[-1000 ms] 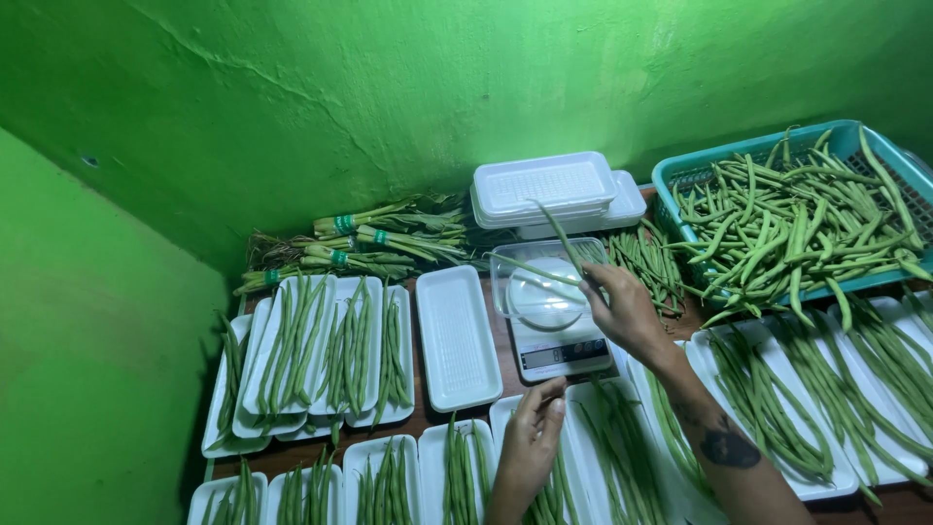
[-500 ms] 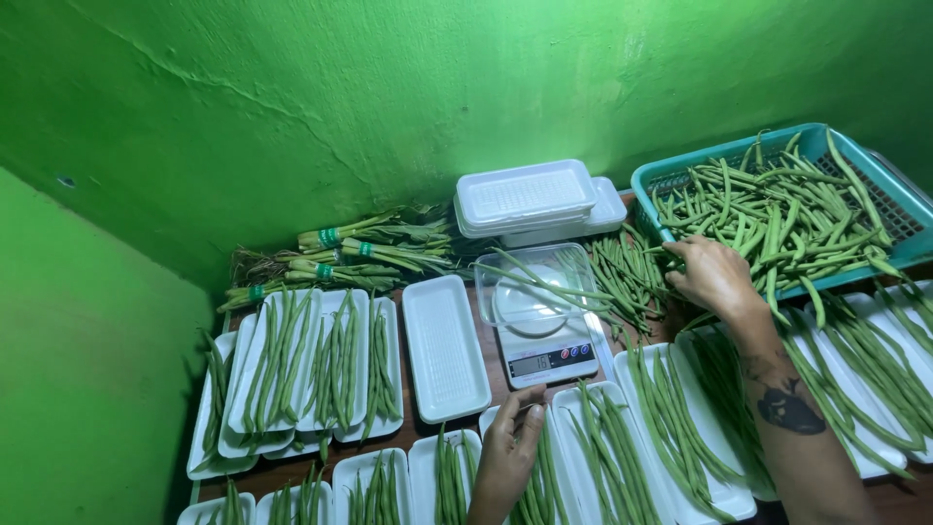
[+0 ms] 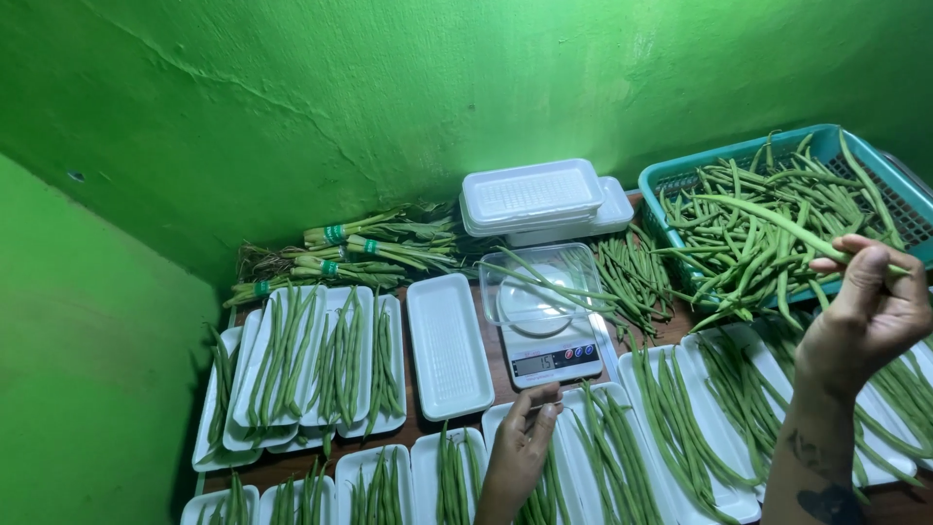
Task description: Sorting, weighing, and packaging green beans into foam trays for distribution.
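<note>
Head view: your right hand [image 3: 868, 309] pinched one long green bean [image 3: 777, 222] above the teal plastic basket [image 3: 671, 180], left hand [image 3: 523, 449] open; a loose pinch risked dropping it.

Against the green wall [image 3: 292, 107], tied bundles of leafy stalks [image 3: 360, 248] beside a stack of empty white foam trays [image 3: 533, 194]. In the middle of the tabletop [image 3: 499, 365], a single empty white tray [image 3: 447, 345]. At left, overlapping filled trays [image 3: 311, 365] in rows.
</note>
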